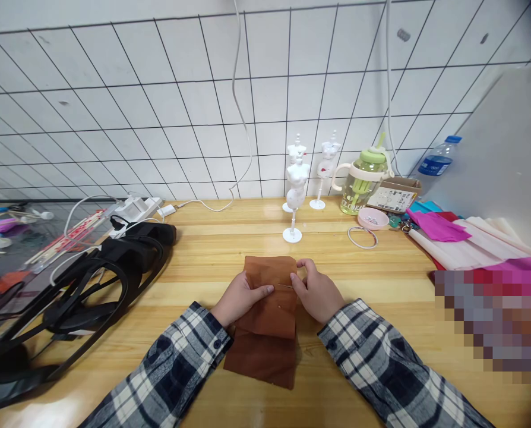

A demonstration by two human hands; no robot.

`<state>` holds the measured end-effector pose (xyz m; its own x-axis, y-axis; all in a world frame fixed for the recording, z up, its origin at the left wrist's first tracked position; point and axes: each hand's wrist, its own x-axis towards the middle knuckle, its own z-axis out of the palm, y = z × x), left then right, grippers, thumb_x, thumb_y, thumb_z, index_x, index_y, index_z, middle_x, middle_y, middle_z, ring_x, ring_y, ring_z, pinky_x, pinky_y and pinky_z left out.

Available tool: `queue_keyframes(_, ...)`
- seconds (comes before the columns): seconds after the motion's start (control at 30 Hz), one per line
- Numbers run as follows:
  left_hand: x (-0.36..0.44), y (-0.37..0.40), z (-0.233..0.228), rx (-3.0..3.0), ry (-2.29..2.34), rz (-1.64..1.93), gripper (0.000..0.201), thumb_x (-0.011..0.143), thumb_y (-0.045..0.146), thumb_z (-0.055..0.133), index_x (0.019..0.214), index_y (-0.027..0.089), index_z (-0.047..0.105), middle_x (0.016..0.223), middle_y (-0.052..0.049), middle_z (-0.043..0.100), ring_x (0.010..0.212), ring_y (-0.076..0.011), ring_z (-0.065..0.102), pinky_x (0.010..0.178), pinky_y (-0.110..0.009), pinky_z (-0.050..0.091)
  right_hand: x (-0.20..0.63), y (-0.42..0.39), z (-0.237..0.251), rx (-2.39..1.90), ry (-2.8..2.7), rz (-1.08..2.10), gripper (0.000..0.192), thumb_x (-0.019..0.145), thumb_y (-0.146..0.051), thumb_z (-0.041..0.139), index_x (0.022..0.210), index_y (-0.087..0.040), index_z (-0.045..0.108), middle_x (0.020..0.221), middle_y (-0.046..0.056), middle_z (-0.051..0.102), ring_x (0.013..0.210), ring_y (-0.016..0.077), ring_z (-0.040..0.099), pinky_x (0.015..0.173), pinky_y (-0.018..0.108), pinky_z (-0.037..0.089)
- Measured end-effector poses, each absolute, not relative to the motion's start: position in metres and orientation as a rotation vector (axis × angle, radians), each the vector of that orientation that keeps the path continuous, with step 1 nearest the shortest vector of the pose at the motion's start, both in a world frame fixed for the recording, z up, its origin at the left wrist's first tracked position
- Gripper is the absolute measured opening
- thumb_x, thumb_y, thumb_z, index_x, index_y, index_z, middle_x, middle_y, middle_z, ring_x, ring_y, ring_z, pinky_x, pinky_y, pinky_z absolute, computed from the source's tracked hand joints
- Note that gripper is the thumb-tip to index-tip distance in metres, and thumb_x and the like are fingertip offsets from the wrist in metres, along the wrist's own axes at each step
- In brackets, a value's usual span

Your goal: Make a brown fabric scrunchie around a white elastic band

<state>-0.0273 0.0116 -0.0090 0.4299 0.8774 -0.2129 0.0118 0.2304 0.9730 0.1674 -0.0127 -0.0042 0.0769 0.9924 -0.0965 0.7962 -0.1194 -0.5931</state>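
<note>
Brown cloth (268,319): positioned between both hands' fingers. Left hand (242,298) — thumb on top — pinches its left edge. Right hand (318,292): fingertips at a thin needle (285,286); pinch cannot be told. Beyond the fingers: white dress forms (297,177).

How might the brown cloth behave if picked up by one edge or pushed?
The brown cloth would probably flop, since its layers look thin. Pushed, it would likely bunch rather than tip, lying low over the table.

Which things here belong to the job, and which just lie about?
Seem part of it:
brown cloth, gripped by the left hand
likely needle, at the right hand

Apparently just around:
white mannequins
green-lidded jug
pink dish
water bottle
</note>
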Motion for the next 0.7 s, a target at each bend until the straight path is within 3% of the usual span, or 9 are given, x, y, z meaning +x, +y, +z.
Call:
queue_keyframes(0.27, -0.0283, 0.0132, -0.0121, 1.189, 0.927, 0.767, 0.053, 0.070, 0.033, 0.077, 0.117, 0.013, 0.062, 0.117, -0.013, 0.068, 0.115, -0.0322, 0.059, 0.093, -0.045, 0.052, 0.1690, -0.0124, -0.0039, -1.984, -1.765, 0.667, 0.019, 0.092, -0.036, 0.043, 0.105, -0.023, 0.046, 0.064, -0.002, 0.059, 0.061, 0.0168, 0.056, 0.055, 0.024, 0.026)
queue_keyframes(0.4, -0.0282, 0.0124, -0.0128, 1.220, 0.956, 0.751, 0.050, 0.070, 0.031, 0.077, 0.114, 0.013, 0.063, 0.121, -0.013, 0.066, 0.107, -0.0314, 0.064, 0.091, -0.045, 0.052, 0.1677, -0.0131, -0.0025, -1.955, -1.774, 0.698, 0.016, 0.092, -0.036, 0.043, 0.102, -0.024, 0.046, 0.061, -0.003, 0.057, 0.060, 0.0162, 0.056, 0.055, 0.024, 0.027)
queue_keyframes(0.7, -0.0232, 0.0093, -0.0098, 1.304, 0.874, 0.728, 0.045, 0.075, 0.029, 0.074, 0.117, 0.016, 0.064, 0.118, -0.009, 0.068, 0.106, -0.0277, 0.065, 0.094, -0.041, 0.052, 0.1654, -0.0141, -0.0035, -1.926, -1.798, 0.708, 0.019, 0.092, -0.037, 0.044, 0.106, -0.024, 0.045, 0.063, -0.003, 0.059, 0.062, 0.0165, 0.057, 0.056, 0.024, 0.028)
